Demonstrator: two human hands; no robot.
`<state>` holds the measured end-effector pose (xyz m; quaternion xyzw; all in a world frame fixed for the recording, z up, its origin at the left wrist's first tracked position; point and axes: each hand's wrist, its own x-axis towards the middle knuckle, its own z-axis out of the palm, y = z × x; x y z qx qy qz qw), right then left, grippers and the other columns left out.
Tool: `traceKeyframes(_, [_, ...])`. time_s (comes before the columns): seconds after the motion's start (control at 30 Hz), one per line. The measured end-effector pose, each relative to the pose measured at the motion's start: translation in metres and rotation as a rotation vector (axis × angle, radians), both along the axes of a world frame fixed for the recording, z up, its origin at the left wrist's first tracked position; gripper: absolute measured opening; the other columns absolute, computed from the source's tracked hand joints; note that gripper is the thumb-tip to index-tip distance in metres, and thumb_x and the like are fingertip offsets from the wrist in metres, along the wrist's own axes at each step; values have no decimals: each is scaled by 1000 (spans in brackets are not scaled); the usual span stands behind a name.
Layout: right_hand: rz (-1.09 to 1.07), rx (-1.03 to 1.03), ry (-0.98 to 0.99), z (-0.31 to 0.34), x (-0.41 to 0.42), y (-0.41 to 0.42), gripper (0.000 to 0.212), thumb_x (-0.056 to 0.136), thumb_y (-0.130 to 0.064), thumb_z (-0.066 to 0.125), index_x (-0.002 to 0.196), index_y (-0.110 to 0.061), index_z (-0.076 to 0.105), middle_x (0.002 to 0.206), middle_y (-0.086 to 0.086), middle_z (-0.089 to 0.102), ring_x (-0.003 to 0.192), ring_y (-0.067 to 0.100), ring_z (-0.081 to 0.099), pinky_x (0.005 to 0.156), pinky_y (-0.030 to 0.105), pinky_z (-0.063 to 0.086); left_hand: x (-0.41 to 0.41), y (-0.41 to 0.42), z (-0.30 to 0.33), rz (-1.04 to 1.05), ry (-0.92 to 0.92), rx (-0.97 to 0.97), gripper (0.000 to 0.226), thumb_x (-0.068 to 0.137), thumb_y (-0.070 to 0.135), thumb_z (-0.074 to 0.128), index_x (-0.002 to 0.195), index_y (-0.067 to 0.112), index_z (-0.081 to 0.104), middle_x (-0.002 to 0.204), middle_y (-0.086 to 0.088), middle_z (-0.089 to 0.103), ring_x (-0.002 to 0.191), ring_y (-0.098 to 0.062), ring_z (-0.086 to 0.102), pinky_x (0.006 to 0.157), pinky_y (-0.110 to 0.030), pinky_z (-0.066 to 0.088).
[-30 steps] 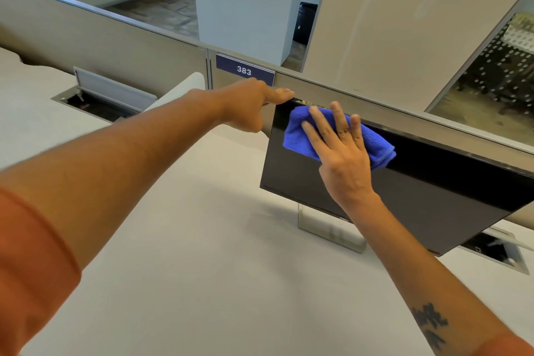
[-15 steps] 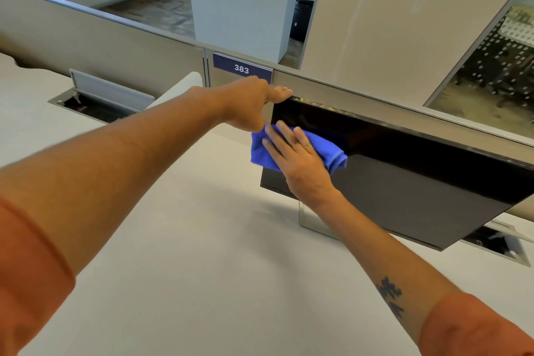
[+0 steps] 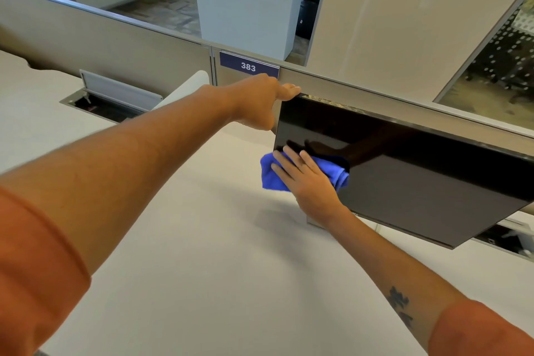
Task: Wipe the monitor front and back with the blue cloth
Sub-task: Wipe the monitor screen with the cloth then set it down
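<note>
While left hand grips monitor | right hand flat, pressing cloth

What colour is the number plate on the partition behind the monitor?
Dark navy blue with white digits reading 383; the number plate shows clearly in the head view.

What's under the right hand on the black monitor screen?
A crumpled blue cloth, pressed by the right hand against the black monitor screen at its lower left corner. The cloth's middle and the glass beneath are hidden.
</note>
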<state>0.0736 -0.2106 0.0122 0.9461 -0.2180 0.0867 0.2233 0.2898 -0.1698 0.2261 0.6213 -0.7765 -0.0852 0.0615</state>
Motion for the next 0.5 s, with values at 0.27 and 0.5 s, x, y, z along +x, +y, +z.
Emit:
traceKeyframes(0.27, [15,65,279,-44,-4,10,71,105,-8,41,170,-6,12,179,11,-3,166,32,-5,129,44,-14,0,2,-2,18,3,-19,91,78,-3,59,158,25,27,145,-13,52,119,-34,57,75,-16,34])
traceKeyframes(0.5, [-35,176,167,-59,-70,10,79,100,-1,49,171,-13,16,180,4,0,166,27,-3,131,40,-10,1,-3,0,6,2,29,94,78,-4,59,158,28,24,160,1,36,140,-29,44,94,-25,35])
